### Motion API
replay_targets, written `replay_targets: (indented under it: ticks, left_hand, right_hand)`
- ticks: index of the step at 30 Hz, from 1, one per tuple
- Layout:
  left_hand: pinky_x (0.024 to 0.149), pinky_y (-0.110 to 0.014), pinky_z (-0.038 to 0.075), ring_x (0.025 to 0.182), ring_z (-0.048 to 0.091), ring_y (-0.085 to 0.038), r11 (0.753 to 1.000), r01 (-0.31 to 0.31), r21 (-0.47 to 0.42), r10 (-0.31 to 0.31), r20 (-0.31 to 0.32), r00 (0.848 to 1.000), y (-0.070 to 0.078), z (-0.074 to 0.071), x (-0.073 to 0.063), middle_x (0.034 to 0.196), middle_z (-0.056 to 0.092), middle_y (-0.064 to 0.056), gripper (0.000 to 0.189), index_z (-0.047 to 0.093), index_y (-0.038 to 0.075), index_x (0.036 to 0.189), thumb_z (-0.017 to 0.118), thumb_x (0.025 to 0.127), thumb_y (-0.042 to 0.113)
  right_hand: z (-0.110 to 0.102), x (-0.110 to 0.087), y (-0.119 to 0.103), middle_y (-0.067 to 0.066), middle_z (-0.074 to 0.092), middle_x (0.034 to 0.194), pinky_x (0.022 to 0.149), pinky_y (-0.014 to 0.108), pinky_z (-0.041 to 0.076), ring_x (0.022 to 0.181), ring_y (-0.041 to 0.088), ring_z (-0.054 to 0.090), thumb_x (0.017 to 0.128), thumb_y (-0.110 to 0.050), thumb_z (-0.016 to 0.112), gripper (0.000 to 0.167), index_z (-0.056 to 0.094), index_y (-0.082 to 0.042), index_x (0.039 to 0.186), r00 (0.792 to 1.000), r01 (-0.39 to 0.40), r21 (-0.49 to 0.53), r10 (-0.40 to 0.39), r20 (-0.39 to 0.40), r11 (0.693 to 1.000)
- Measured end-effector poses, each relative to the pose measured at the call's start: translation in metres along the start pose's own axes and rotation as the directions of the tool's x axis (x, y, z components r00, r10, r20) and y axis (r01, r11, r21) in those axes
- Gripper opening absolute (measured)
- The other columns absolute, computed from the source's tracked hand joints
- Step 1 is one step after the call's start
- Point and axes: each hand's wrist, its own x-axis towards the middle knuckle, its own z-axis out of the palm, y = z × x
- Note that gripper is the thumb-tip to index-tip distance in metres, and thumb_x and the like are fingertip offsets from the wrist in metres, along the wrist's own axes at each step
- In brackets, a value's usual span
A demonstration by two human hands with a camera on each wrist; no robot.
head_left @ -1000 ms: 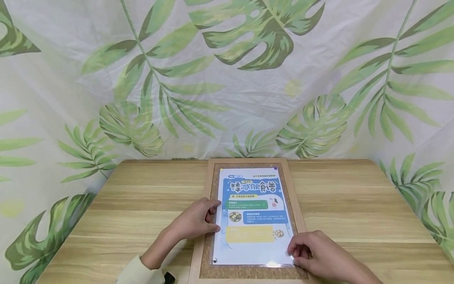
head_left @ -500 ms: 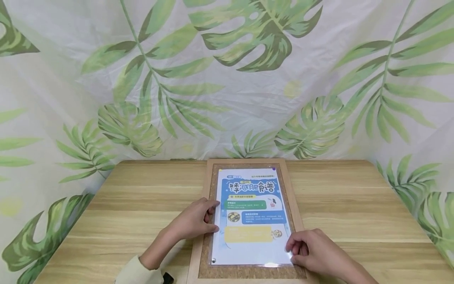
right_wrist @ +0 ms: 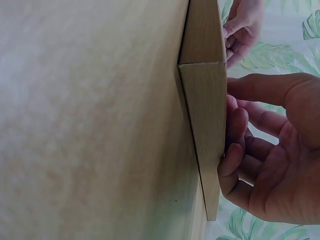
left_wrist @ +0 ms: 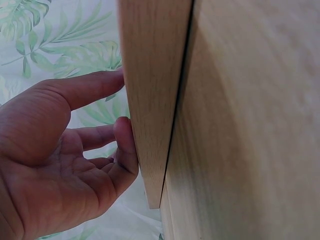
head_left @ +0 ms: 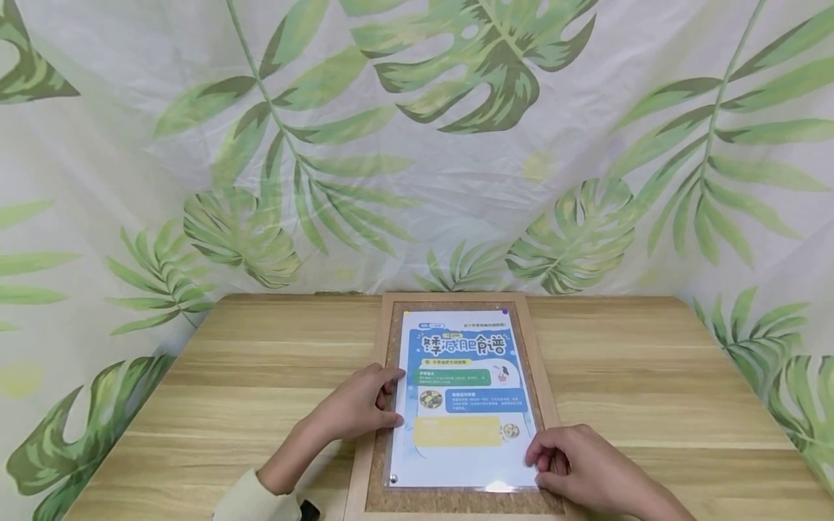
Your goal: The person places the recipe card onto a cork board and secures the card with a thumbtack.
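Observation:
A clear-covered printed sheet lies on a cork board with a wooden frame. Small round thumbtacks mark three of its corners: yellow top left, purple top right, silver bottom left. My left hand reaches over the frame's left side, thumb and index finger spread, tips touching the sheet's left edge. At the bottom right corner, my right hand has curled fingers and seems to pinch a small thumbtack, mostly hidden by the fingertips.
The board lies on a wood-grain table, its far end near the table's back edge. Behind hangs a white curtain with green leaf prints. A small dark object shows beside the left sleeve.
Both hands stay in nearly the same places at the sheet. The head view shifts very slightly. A small shiny spot between the right fingertips one second ago is now hidden.

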Motion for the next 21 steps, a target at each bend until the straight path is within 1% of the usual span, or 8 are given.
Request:
replay_targets:
  ticks: [8, 13, 21]
  left_hand:
    - [0.065, -0.022, 0.044, 0.084, 0.053, -0.014, 1.0, -0.003, 0.0, 0.003, 0.001, 1.0, -0.0004, -0.0006, 0.0009, 0.101, 0.057, -0.005, 0.069, 0.06, -0.007, 0.144, 0.091, 0.085, 0.01]
    - [0.066, -0.022, 0.044, 0.084, 0.053, -0.015, 1.0, -0.005, -0.001, 0.005, 0.001, 1.0, -0.0011, -0.0013, 0.0002, 0.1, 0.058, -0.005, 0.069, 0.06, -0.007, 0.144, 0.091, 0.085, 0.011]
    - [0.066, -0.022, 0.045, 0.085, 0.054, -0.016, 1.0, 0.006, -0.007, -0.006, 0.005, 1.0, -0.0005, -0.0022, -0.0004, 0.102, 0.058, -0.004, 0.069, 0.061, -0.006, 0.145, 0.091, 0.085, 0.012]
  right_hand:
    - [-0.0023, -0.0008, -0.0005, -0.016, 0.063, 0.08, 0.058, 0.018, 0.052, 0.071, -0.006, 0.055, 0.095, -0.015, 0.081, 0.009, 0.074, -0.02, 0.098, 1.0, 0.012, 0.014, -0.012, 0.01, 1.0]
    - [-0.0028, -0.0014, -0.0001, -0.015, 0.063, 0.08, 0.059, 0.018, 0.052, 0.072, -0.004, 0.055, 0.096, -0.016, 0.081, 0.007, 0.075, -0.019, 0.098, 1.0, -0.005, 0.038, 0.004, 0.024, 0.999]
    - [-0.0039, -0.0009, 0.0022, -0.016, 0.062, 0.08, 0.058, 0.018, 0.051, 0.071, -0.005, 0.054, 0.097, -0.018, 0.08, 0.006, 0.075, -0.02, 0.099, 1.0, 0.009, 0.029, -0.01, 0.022, 1.0]
